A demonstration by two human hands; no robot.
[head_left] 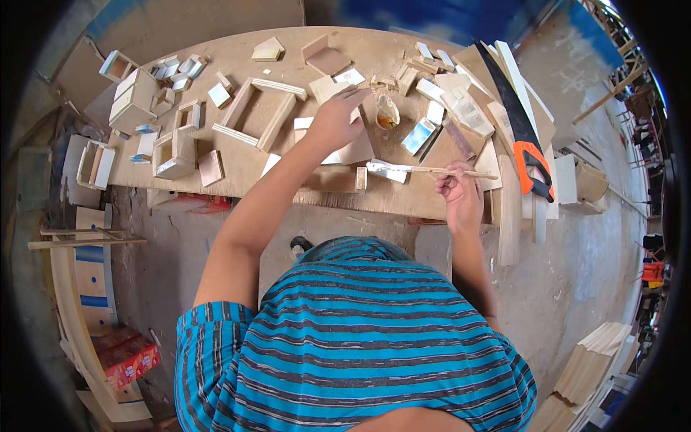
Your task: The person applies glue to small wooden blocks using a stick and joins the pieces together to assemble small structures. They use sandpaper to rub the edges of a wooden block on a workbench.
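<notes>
While the left hand is outstretched, the right hand pinches a stick.

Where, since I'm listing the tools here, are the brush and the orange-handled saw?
Brush [426,170], head view: on its wooden handle, near the white tip.
Orange-handled saw [515,115], head view: on its dark blade.

A thin tan brush, its left end coated white, lies nearly level in the right grip. On the table, a flat tan board is partly hidden by the left grip; a small pale-rimmed cup sits nearby
</notes>
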